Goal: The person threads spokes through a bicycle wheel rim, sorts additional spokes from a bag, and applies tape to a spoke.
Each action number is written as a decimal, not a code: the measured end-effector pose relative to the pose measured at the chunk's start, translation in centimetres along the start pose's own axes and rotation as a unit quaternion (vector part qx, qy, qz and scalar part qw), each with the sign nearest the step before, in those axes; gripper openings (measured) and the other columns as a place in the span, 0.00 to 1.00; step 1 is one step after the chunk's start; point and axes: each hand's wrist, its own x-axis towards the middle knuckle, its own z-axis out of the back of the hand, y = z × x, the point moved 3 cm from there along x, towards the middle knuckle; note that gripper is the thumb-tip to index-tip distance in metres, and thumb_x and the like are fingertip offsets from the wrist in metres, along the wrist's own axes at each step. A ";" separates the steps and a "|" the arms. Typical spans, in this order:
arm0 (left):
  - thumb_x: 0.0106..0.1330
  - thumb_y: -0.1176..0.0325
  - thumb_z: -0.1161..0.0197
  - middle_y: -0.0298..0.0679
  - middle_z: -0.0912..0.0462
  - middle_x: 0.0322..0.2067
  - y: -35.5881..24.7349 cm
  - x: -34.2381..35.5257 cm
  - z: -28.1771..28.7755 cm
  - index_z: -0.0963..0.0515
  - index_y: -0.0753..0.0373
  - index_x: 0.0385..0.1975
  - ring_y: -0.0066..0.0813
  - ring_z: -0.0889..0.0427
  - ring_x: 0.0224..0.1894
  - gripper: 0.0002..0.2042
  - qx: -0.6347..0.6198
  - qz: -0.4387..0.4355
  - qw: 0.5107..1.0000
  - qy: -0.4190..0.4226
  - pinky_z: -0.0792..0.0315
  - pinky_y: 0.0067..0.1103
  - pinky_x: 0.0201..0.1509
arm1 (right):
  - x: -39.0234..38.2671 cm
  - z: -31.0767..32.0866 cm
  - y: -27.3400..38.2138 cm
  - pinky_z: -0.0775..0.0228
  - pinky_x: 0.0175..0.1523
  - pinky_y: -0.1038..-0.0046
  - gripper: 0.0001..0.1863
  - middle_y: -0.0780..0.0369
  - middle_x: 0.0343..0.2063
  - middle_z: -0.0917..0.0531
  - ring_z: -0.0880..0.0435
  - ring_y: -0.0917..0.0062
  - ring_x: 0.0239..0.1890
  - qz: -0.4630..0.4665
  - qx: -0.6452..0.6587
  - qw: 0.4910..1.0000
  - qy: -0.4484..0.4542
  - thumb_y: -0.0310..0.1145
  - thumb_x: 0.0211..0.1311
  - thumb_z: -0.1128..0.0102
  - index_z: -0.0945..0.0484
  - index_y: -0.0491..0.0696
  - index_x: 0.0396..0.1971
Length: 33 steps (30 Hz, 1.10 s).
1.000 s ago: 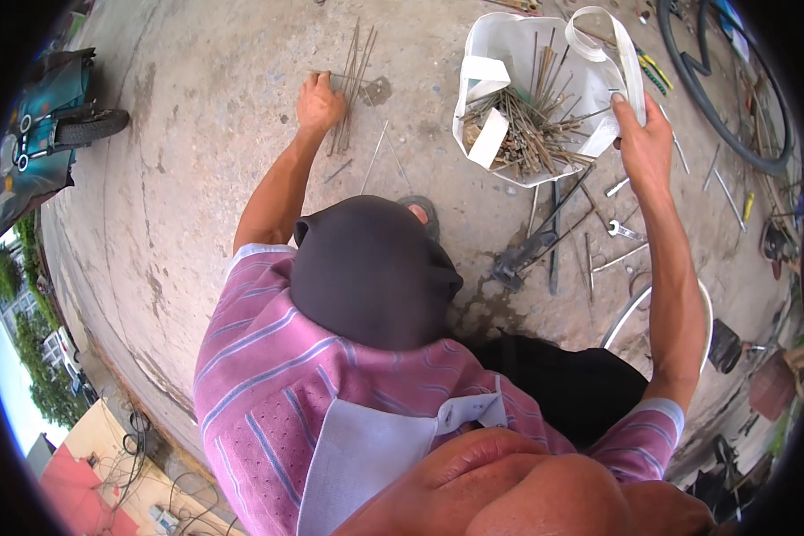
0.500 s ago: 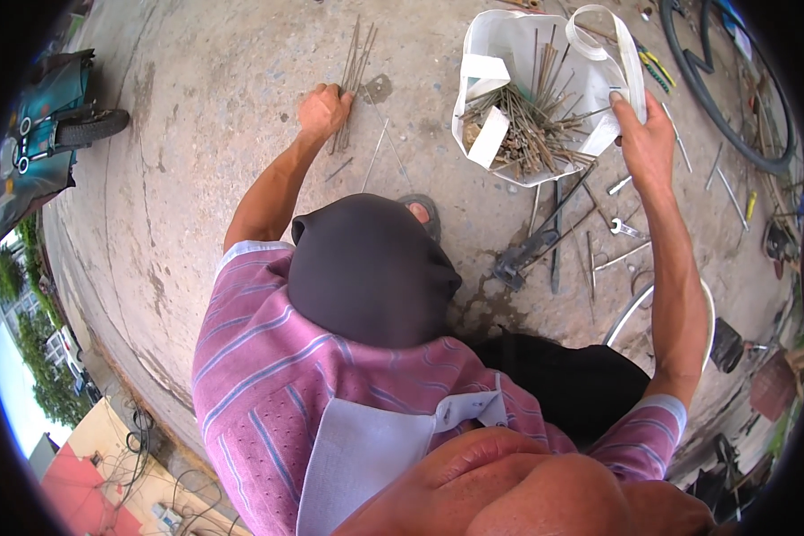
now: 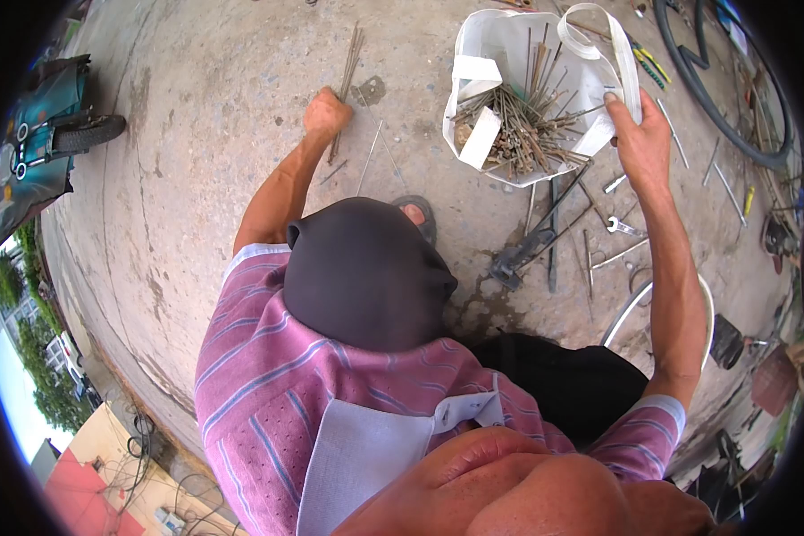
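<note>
A narrow bundle of thin metal rods (image 3: pixel 355 52), resembling wheel spokes, sticks out on both sides of my left hand (image 3: pixel 328 113), whose fingers are wrapped round it just above the concrete. At the far right, my right hand (image 3: pixel 641 138) grips the side of a white bag (image 3: pixel 469 40) near its strap handle. The bag gapes toward me, and many more rods (image 3: pixel 531 125) lie jumbled inside, several poking upward. Between my left hand and my sandalled foot (image 3: pixel 415 213), a few loose rods (image 3: pixel 372 156) are scattered on the ground.
Tools litter the ground at right: a wrench (image 3: pixel 625 227), a black pump-like tool (image 3: pixel 512 268) and yellow-handled pliers (image 3: pixel 652 64). A black tyre (image 3: pixel 732 134) lies beyond them, with a white-edged rim (image 3: pixel 630 313) near my right forearm. A parked motorcycle's wheel (image 3: pixel 89 134) stands at far left.
The rods by my left hand, fanned apart on the ground before, are now drawn into a tighter bundle in my fist. The bag has shifted slightly left, my right hand still holding it.
</note>
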 end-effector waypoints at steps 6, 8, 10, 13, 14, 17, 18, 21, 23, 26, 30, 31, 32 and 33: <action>0.58 0.65 0.41 0.57 0.16 0.49 1.9 0.1 0.4 0.20 0.65 0.47 0.52 0.18 0.55 0.18 0.028 0.018 0.999 0.017 0.24 0.38 0.58 | 0.0 -0.1 0.2 0.33 0.28 0.77 0.16 0.68 0.22 0.20 0.25 0.85 0.22 0.002 -0.015 1.000 -0.005 0.42 0.66 0.36 0.17 0.43 0.44; 0.58 0.65 0.41 0.57 0.16 0.49 1.6 -0.6 0.3 0.20 0.65 0.47 0.52 0.17 0.55 0.18 0.031 0.011 0.999 0.015 0.24 0.38 0.58 | 0.0 0.0 0.0 0.32 0.28 0.77 0.16 0.68 0.22 0.20 0.25 0.85 0.22 -0.004 -0.021 1.000 -0.002 0.41 0.66 0.37 0.17 0.43 0.44; 0.59 0.66 0.43 0.57 0.15 0.47 1.2 -1.3 0.5 0.19 0.63 0.46 0.53 0.16 0.53 0.16 0.041 0.003 0.999 0.003 0.24 0.39 0.57 | 0.0 0.0 0.1 0.32 0.28 0.77 0.16 0.68 0.22 0.19 0.25 0.86 0.22 0.000 -0.018 1.000 -0.001 0.41 0.66 0.37 0.17 0.43 0.44; 0.57 0.64 0.39 0.53 0.14 0.44 2.4 -0.7 -0.4 0.19 0.59 0.43 0.52 0.16 0.50 0.15 0.035 0.004 0.999 -0.017 0.23 0.39 0.54 | -0.1 -0.2 0.5 0.32 0.29 0.77 0.16 0.68 0.22 0.19 0.25 0.86 0.22 0.002 -0.013 1.000 0.002 0.41 0.67 0.36 0.17 0.43 0.45; 0.57 0.64 0.39 0.53 0.14 0.44 3.0 -0.4 -0.6 0.19 0.59 0.43 0.52 0.16 0.50 0.15 0.035 0.005 0.999 -0.018 0.23 0.39 0.54 | -0.1 -0.3 0.5 0.32 0.29 0.77 0.16 0.68 0.22 0.19 0.25 0.86 0.22 0.002 -0.010 1.000 0.003 0.40 0.67 0.36 0.17 0.43 0.45; 0.57 0.63 0.39 0.52 0.14 0.43 3.4 0.0 -0.8 0.18 0.59 0.43 0.51 0.16 0.50 0.15 0.019 -0.025 0.999 -0.006 0.23 0.40 0.54 | 0.0 -0.2 0.3 0.32 0.28 0.78 0.16 0.68 0.22 0.19 0.25 0.86 0.22 0.010 -0.003 1.000 0.000 0.40 0.67 0.36 0.17 0.43 0.45; 0.56 0.63 0.39 0.51 0.14 0.43 3.6 0.2 -0.7 0.18 0.59 0.43 0.51 0.15 0.50 0.15 0.019 -0.031 0.999 0.008 0.23 0.40 0.54 | 0.1 -0.2 0.3 0.32 0.28 0.78 0.16 0.68 0.22 0.19 0.25 0.86 0.22 0.011 -0.002 1.000 0.000 0.40 0.67 0.36 0.17 0.43 0.45; 0.56 0.62 0.39 0.51 0.14 0.43 3.3 0.1 -0.5 0.18 0.59 0.42 0.51 0.15 0.50 0.15 0.030 -0.028 0.999 0.021 0.24 0.40 0.54 | 0.0 -0.3 0.3 0.32 0.28 0.78 0.16 0.69 0.23 0.19 0.25 0.87 0.22 0.007 -0.004 1.000 0.004 0.40 0.67 0.36 0.17 0.43 0.46; 0.55 0.62 0.39 0.51 0.14 0.43 2.2 -0.4 -0.2 0.18 0.59 0.42 0.50 0.15 0.50 0.16 0.040 -0.022 0.999 0.024 0.24 0.40 0.54 | -0.1 -0.2 0.4 0.32 0.28 0.78 0.16 0.69 0.23 0.19 0.25 0.86 0.22 0.008 0.001 1.000 0.006 0.40 0.67 0.36 0.17 0.44 0.46; 0.58 0.65 0.43 0.56 0.15 0.47 1.0 -1.2 0.2 0.18 0.62 0.45 0.52 0.17 0.53 0.17 0.052 -0.014 0.998 0.027 0.25 0.39 0.58 | -0.2 0.0 0.1 0.32 0.28 0.78 0.16 0.68 0.23 0.18 0.25 0.86 0.22 0.003 0.000 1.000 0.008 0.40 0.67 0.36 0.17 0.44 0.46; 0.54 0.63 0.37 0.52 0.14 0.41 2.5 -0.3 -0.3 0.19 0.60 0.43 0.50 0.15 0.47 0.16 0.019 -0.026 0.999 0.017 0.23 0.39 0.51 | -0.3 -0.1 0.4 0.32 0.29 0.77 0.16 0.68 0.24 0.18 0.25 0.86 0.23 0.009 0.009 1.000 0.006 0.40 0.67 0.36 0.17 0.44 0.46; 0.54 0.64 0.36 0.49 0.13 0.37 2.7 -0.2 -0.4 0.20 0.61 0.42 0.48 0.14 0.42 0.16 0.000 -0.043 0.999 0.011 0.21 0.38 0.45 | -0.2 -0.1 0.3 0.32 0.29 0.77 0.16 0.68 0.24 0.18 0.24 0.86 0.23 0.010 0.003 1.000 0.007 0.40 0.67 0.36 0.17 0.43 0.46; 0.54 0.64 0.36 0.49 0.13 0.37 3.2 0.2 -0.6 0.20 0.61 0.42 0.48 0.14 0.42 0.16 0.000 -0.044 0.999 0.012 0.21 0.38 0.45 | -0.2 0.0 0.3 0.32 0.30 0.77 0.16 0.68 0.24 0.18 0.24 0.86 0.24 0.012 -0.003 1.000 0.007 0.40 0.67 0.36 0.17 0.43 0.47; 0.54 0.68 0.36 0.47 0.15 0.33 4.3 0.7 -1.2 0.20 0.65 0.39 0.42 0.15 0.35 0.14 -0.135 -0.017 0.989 0.050 0.22 0.34 0.38 | -0.2 -0.1 0.3 0.32 0.30 0.77 0.16 0.68 0.24 0.18 0.24 0.86 0.24 0.011 -0.003 1.000 0.007 0.40 0.67 0.36 0.17 0.43 0.47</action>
